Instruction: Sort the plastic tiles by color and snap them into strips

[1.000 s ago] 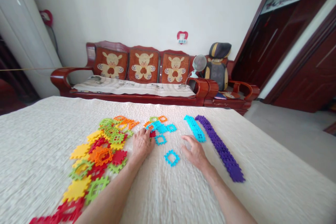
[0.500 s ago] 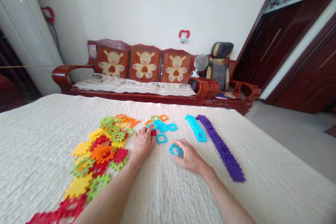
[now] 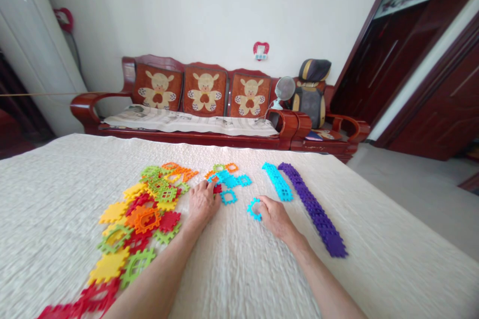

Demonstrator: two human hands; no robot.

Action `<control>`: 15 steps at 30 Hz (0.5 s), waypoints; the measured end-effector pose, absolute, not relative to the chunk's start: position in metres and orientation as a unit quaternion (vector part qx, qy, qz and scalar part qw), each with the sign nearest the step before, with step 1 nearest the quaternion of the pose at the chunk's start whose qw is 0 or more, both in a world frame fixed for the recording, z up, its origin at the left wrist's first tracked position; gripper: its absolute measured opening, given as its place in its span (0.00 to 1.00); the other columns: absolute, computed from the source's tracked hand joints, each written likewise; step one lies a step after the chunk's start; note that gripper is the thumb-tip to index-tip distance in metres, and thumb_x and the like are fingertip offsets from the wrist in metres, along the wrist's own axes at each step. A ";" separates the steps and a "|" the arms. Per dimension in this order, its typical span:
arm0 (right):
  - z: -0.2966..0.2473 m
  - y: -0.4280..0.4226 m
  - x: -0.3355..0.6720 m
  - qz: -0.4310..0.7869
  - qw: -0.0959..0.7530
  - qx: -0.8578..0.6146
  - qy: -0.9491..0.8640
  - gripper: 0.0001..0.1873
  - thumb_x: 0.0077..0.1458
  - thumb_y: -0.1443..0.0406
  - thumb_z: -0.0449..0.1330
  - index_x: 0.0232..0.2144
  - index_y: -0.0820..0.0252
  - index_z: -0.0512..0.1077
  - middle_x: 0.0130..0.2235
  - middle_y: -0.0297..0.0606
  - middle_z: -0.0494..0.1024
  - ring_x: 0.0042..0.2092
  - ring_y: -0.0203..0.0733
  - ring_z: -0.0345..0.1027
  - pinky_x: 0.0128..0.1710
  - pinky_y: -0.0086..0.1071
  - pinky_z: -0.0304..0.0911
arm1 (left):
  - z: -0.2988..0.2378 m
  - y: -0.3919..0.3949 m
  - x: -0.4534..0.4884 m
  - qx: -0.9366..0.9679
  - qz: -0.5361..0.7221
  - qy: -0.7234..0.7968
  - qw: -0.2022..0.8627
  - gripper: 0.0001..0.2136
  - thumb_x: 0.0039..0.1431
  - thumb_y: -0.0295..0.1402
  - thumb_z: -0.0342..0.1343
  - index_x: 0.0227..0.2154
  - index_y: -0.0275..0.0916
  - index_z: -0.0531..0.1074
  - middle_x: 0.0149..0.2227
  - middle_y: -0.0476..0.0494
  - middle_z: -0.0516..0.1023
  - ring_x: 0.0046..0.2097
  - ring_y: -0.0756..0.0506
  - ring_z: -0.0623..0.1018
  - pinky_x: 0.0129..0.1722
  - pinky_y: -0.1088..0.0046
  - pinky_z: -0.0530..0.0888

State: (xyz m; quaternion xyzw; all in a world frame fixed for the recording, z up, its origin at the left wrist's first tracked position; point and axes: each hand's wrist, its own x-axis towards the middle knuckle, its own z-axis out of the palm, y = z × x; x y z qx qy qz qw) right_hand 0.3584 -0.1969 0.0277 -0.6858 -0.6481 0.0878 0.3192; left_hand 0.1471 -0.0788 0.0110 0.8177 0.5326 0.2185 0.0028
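Observation:
My right hand (image 3: 276, 217) pinches a light blue building tile (image 3: 250, 209) with toothed edges and an open middle, held just over the cloth. My left hand (image 3: 204, 203) rests on the cloth with its fingers slightly apart. Its fingertips are by a red tile (image 3: 217, 188), partly hidden by the hand; whether they touch it is unclear. Just beyond lie several light blue tiles (image 3: 229, 179), and one blue square frame (image 3: 228, 192) is between the hands. To the right, overlapping light blue tiles form a row (image 3: 277, 183) beside a longer purple row (image 3: 314, 209).
A loose pile of yellow, red, green and orange tiles (image 3: 144, 219) spreads along the left. Everything lies on a cream textured cloth (image 3: 232, 279) over the table. Behind the far edge stand a wooden sofa (image 3: 209, 139) with bear cushions and a small fan (image 3: 285, 88).
My right hand has shifted a little right and raised the light blue tile, turning it more upright. My left hand has stayed in nearly the same place; the view moved slightly.

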 end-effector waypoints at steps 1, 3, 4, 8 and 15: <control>0.027 -0.196 0.360 0.076 0.312 -0.699 -0.639 0.20 0.59 0.65 0.43 0.41 0.62 0.73 0.35 0.41 0.79 0.37 0.41 0.72 0.39 0.31 0.62 | 0.011 -0.079 0.147 0.818 0.219 0.533 0.003 0.20 0.58 0.36 0.49 0.55 0.44 0.66 0.46 0.40 0.73 0.49 0.40 0.72 0.47 0.62 0.64; 0.025 -0.196 0.364 0.048 0.298 -0.727 -0.616 0.19 0.58 0.64 0.44 0.41 0.62 0.73 0.35 0.42 0.79 0.38 0.42 0.72 0.40 0.32 0.63 | 0.012 -0.079 0.147 0.817 0.220 0.532 0.004 0.20 0.58 0.35 0.50 0.54 0.44 0.66 0.46 0.39 0.73 0.49 0.39 0.72 0.47 0.62 0.64; 0.023 -0.196 0.367 0.031 0.295 -0.738 -0.606 0.18 0.57 0.63 0.46 0.42 0.63 0.73 0.37 0.43 0.79 0.39 0.43 0.72 0.42 0.33 0.63 | 0.012 -0.079 0.147 0.818 0.221 0.532 0.005 0.21 0.58 0.35 0.50 0.55 0.44 0.66 0.46 0.39 0.73 0.48 0.39 0.72 0.47 0.62 0.64; 0.019 -0.197 0.376 -0.012 0.298 -0.691 -0.659 0.21 0.50 0.66 0.54 0.48 0.63 0.70 0.48 0.47 0.74 0.51 0.45 0.67 0.52 0.37 0.61 | 0.011 -0.078 0.147 0.818 0.220 0.532 0.006 0.21 0.58 0.36 0.50 0.55 0.44 0.66 0.47 0.39 0.73 0.48 0.39 0.72 0.47 0.61 0.64; 0.020 -0.200 0.374 0.033 0.253 -0.601 -0.757 0.35 0.37 0.78 0.48 0.52 0.63 0.67 0.54 0.46 0.70 0.58 0.43 0.60 0.59 0.41 0.56 | 0.011 -0.079 0.147 0.818 0.226 0.529 -0.001 0.22 0.58 0.35 0.50 0.56 0.45 0.65 0.47 0.39 0.72 0.49 0.39 0.72 0.48 0.61 0.64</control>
